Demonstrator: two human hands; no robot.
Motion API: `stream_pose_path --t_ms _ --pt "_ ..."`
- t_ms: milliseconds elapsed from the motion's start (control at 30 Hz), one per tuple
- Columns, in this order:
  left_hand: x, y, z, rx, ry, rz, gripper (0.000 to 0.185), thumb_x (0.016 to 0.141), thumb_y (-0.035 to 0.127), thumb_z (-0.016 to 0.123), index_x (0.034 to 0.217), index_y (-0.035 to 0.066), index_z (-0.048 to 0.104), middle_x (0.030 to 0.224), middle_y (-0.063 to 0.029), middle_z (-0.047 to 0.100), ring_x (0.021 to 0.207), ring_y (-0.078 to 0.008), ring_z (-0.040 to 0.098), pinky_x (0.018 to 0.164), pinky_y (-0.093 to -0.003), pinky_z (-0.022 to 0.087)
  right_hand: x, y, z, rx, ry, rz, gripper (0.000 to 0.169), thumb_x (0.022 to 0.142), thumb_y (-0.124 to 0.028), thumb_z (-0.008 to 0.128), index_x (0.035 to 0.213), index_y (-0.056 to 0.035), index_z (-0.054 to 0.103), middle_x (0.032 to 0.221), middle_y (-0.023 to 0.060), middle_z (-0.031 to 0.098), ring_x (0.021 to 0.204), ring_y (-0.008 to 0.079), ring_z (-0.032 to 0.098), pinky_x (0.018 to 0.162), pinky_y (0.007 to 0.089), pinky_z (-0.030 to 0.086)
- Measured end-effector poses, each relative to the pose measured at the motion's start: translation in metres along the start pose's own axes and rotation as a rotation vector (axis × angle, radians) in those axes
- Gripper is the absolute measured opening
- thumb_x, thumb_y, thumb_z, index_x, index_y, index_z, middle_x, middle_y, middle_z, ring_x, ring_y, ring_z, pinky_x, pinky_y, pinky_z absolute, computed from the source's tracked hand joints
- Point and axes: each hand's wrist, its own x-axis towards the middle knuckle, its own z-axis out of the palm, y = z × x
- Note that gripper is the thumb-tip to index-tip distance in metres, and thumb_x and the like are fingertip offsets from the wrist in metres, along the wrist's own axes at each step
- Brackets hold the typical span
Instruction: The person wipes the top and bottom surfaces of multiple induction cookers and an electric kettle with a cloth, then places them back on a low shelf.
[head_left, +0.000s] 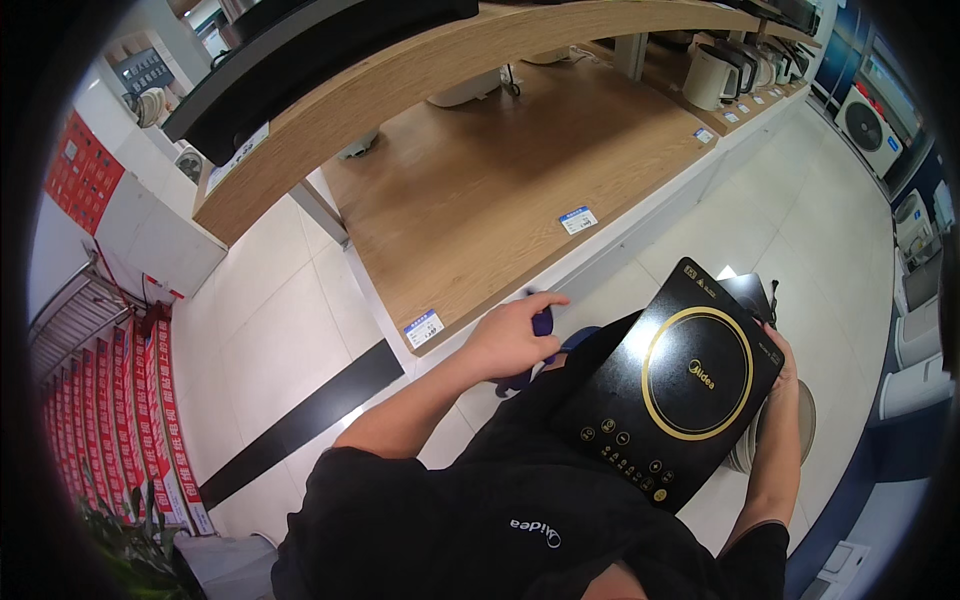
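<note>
A black Midea induction cooktop (615, 397) with a gold ring and touch symbols is tilted in front of my body. My right hand (781, 364) grips its right edge, and its lower end is close to my black shirt. Past its upper right edge a dark flat piece (744, 289) shows, mostly hidden, beside a black plug (774, 291). My left hand (514, 337) is curled around a bunched purple cloth (541, 322), near the front edge of the low wooden shelf (480, 202).
Price cards (577, 220) line the shelf's edge, below a thick upper shelf (420, 97). Electric kettles (709, 79) stand at the far right end. Round, plate-like items (806, 420) are partly hidden behind my right forearm. Red-and-white cartons (161, 420) and a potted plant (135, 540) are at left.
</note>
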Motion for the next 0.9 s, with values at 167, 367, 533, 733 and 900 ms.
stream_pose_path --t_ms 167,367,533,733,900 --pt "0.011 -0.05 0.009 -0.438 -0.136 -0.126 0.016 0.074 0.007 0.062 0.083 0.0 0.074 0.076 -0.0024 0.066 0.073 -0.0119 0.059 0.067 -0.0251 0.046 0.023 -0.004 0.001 -0.099 0.224 -0.023 0.04 0.105 -0.036 0.061 0.112 0.003 0.071 0.106 0.0146 0.076 0.093 0.0252 0.075 0.087 0.0361 0.062" --pt "0.023 -0.076 0.02 -0.274 0.023 0.127 0.027 0.079 0.005 0.062 0.101 0.005 0.077 0.086 -0.0048 0.071 0.084 -0.0133 0.064 0.083 -0.0277 0.05 0.007 -0.03 -0.007 -0.615 0.406 -0.319 0.041 0.11 -0.039 0.051 0.113 -0.0026 0.069 0.064 -0.0061 0.045 0.046 0.0054 0.034 0.045 0.0223 0.029" --pt "0.039 -0.073 0.01 -0.432 -0.25 -0.095 0.041 0.099 0.036 0.07 0.118 0.0 0.075 0.103 -0.0077 0.074 0.096 -0.0127 0.065 0.089 -0.0286 0.05 -0.058 -0.021 0.033 -0.385 0.399 -0.307 0.061 0.11 -0.054 0.041 0.121 0.0 0.067 0.059 -0.0058 0.041 0.04 0.0067 0.03 0.045 0.0242 0.032" --pt "0.066 -0.058 0.028 -0.211 -0.576 -0.07 0.059 0.09 0.049 0.077 0.12 -0.002 0.072 0.105 -0.0098 0.074 0.1 -0.0176 0.066 0.091 -0.0311 0.051 -0.098 0.059 0.057 -0.631 0.606 -0.33 0.055 0.111 -0.045 0.046 0.128 0.002 0.068 0.083 -0.0005 0.062 0.076 0.0096 0.059 0.075 0.0247 0.045" --pt "0.079 -0.037 0.026 -0.207 -0.758 -0.095 0.069 0.085 0.051 0.08 0.125 -0.004 0.067 0.113 -0.0128 0.072 0.107 -0.0205 0.066 0.096 -0.0333 0.05 -0.1 0.134 0.071 -0.774 0.678 -0.441 0.054 0.113 -0.038 0.041 0.147 0.0032 0.053 0.142 0.0113 0.058 0.133 0.0214 0.052 0.114 0.0342 0.036"
